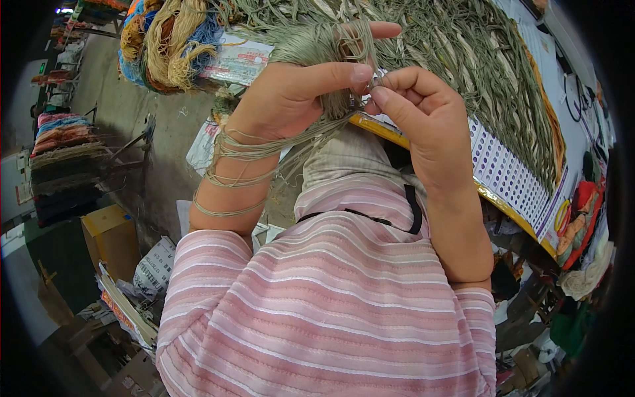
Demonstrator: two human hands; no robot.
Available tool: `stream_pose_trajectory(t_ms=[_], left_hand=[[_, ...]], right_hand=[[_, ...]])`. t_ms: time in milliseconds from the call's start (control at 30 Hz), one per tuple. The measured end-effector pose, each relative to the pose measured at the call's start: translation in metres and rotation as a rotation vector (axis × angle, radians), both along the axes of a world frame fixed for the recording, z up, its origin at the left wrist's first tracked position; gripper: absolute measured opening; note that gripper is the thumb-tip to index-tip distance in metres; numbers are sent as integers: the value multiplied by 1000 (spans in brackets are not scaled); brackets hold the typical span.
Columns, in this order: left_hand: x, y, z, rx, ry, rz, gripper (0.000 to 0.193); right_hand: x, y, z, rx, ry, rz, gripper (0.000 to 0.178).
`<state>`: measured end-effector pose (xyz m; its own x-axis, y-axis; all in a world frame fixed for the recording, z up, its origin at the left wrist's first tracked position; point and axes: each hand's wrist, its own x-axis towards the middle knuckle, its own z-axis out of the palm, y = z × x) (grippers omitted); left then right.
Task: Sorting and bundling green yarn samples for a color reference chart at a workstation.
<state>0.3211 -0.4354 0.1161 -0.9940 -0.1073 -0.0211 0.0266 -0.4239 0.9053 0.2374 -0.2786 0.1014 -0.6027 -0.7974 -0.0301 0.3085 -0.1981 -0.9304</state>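
Observation:
A thick skein of grey-green yarn [305,45] hangs looped over my left hand [281,92]. One fingertip pokes out beyond the strands and the thumb lies across the front; the other fingers are mostly hidden by yarn. Loose turns of the same yarn circle my left forearm [239,175]. Close to the left thumb tip, my right hand [426,112] pinches thin strands between thumb and forefinger. The exact strand ends are too fine to make out. Both hands are above the near edge of the table.
Many grey-green yarn bundles [456,59] cover the table, which has a yellow front edge [514,210] and a dotted sheet [506,175]. Tan, orange and blue skeins [175,40] lie at far left. A yarn rack [66,142] and cardboard box [109,238] stand left; coloured textiles [585,212] lie right.

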Motion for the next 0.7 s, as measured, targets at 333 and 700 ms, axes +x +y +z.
stream_pose_trajectory(t_ms=[333, 700], left_hand=[[-2, -7, -6, 90, 102, -53, 66], [107, -182, -42, 658, 280, 192, 18]], right_hand=[[-4, 3, 1, -32, 7, -113, 7], [-173, 302, -31, -281, -308, -264, 17]])
